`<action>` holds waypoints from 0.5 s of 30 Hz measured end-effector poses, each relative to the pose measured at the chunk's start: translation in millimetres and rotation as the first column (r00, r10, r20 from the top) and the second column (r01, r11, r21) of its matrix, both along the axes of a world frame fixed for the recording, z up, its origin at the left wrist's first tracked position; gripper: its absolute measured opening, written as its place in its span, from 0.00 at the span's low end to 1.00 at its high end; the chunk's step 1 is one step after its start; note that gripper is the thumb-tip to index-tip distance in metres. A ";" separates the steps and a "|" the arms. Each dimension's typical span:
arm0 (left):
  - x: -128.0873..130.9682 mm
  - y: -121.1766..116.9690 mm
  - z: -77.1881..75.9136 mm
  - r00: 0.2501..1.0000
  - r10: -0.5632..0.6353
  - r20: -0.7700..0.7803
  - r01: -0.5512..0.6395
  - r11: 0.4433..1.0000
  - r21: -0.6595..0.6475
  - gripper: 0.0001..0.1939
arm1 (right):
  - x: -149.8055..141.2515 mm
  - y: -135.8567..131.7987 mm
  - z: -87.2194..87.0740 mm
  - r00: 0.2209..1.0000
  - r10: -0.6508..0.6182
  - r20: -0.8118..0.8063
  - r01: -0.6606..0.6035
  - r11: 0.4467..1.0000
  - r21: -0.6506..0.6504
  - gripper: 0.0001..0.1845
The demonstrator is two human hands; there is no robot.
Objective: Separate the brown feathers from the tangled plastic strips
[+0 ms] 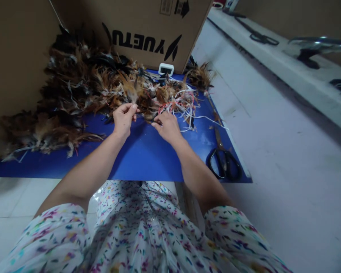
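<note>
A heap of brown and black feathers (82,83) lies across the back of a blue board (142,155). My left hand (123,119) is at the front edge of the heap, fingers pinched together on the base of an upright brown feather (131,91). My right hand (167,127) rests on the board just to the right, fingers closed on a small dark feather piece by a tangle of white and orange strings (177,104). The two hands are a few centimetres apart.
Black-handled scissors (224,161) lie at the board's right front corner. A cardboard box (147,30) printed YUETU stands behind the heap, with a small white device (166,69) at its foot. Another box wall is on the left. A white ledge (287,64) with tools runs at the right.
</note>
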State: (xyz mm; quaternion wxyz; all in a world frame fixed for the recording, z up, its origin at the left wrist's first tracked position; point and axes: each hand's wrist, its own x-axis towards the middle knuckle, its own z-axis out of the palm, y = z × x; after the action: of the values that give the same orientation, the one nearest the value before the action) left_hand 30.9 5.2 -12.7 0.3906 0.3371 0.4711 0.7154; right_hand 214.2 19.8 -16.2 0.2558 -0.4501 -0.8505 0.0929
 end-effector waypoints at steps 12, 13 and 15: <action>-4.5 2.9 -3.0 0.999 -0.041 0.001 0.041 0.999 0.031 0.11 | -4.8 10.3 -3.1 0.962 0.057 -0.266 -0.102 0.982 -0.159 0.06; -4.4 1.8 -1.6 0.998 -0.054 0.013 0.053 0.998 0.025 0.11 | -1.8 11.1 -2.6 0.929 0.055 -0.366 -0.137 0.969 -0.203 0.07; -3.8 -1.0 1.5 0.994 -0.100 0.036 0.101 0.995 0.000 0.10 | 2.7 11.4 -0.8 0.850 0.016 -0.526 -0.200 0.935 -0.294 0.09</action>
State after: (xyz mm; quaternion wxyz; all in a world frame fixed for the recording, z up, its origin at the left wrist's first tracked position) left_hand 27.1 4.2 -11.2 0.4348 0.3473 0.4473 0.7002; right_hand 216.9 31.2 -17.0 0.3872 -0.3965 -0.7461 0.3690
